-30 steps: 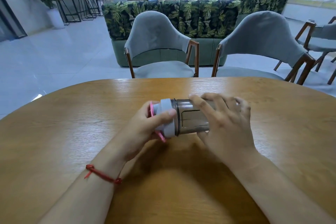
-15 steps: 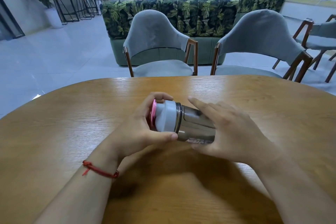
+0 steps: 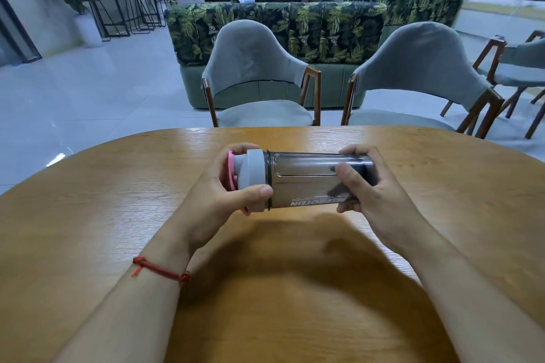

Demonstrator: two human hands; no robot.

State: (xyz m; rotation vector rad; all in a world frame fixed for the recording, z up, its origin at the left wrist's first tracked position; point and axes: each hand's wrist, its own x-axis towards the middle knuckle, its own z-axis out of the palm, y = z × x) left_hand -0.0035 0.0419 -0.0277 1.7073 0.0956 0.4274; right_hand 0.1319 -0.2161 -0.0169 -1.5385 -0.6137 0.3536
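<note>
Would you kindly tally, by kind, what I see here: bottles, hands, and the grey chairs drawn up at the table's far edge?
1 bottle
2 hands: left hand, right hand
2 grey chairs
Total: 5

Smoky clear plastic bottle, matt grey, probably plastic, lid; grained wood table.

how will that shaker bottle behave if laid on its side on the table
The shaker bottle looks round and smooth, so laid sideways on the table it would probably roll. Its clear body looks empty, so likely light. It seems rigid: the left hand and right hand grip it without denting.
</note>
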